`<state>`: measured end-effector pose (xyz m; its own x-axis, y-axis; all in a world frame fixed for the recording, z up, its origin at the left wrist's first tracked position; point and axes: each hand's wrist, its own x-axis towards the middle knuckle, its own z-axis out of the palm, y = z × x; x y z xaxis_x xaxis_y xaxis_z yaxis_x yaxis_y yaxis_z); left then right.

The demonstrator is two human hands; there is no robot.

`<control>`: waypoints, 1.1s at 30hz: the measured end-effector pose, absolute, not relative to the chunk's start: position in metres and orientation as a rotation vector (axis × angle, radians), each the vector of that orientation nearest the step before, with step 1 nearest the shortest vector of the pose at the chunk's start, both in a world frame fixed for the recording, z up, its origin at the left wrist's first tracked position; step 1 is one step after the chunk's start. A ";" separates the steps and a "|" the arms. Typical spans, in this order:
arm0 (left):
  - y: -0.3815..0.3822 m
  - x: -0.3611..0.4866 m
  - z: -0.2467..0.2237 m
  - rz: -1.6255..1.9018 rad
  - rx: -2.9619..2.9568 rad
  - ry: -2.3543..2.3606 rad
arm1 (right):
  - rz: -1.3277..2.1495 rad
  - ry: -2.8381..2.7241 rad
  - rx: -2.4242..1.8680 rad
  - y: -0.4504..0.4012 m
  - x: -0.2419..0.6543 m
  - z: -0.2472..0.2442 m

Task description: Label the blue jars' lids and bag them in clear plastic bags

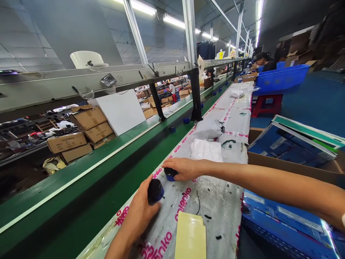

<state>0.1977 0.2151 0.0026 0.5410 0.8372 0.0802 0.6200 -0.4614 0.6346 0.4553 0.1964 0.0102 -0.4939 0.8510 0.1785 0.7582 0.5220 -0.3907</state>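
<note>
The left hand [132,216] is gripping a black-and-blue canister [155,191], holding it upright over the bench [218,205] with its fingers closed around it. The right hand [183,169] is clasping a second canister [170,174] from above, just beside the first. A white cloth [206,150] and a plastic bag [207,130] are lying farther along the bench, and a yellow card [190,235] is lying nearer the person. Two blue caps [171,128] are sitting on the green rail [81,172] left of the bench. Blue cartons [285,219] are stacked to its right.
</note>
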 end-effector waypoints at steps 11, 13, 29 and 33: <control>0.217 0.187 -0.001 0.539 2.233 1.184 | 0.340 -2.418 -1.487 0.197 0.456 0.020; 0.214 0.190 -0.001 0.537 2.246 1.190 | 0.319 -2.405 -1.538 0.195 0.454 0.021; 0.212 0.201 0.009 0.429 2.499 1.267 | 0.331 -2.404 -1.419 0.198 0.447 0.014; 0.209 0.205 0.011 0.416 2.529 1.463 | 0.145 -2.064 -1.976 0.193 0.421 0.021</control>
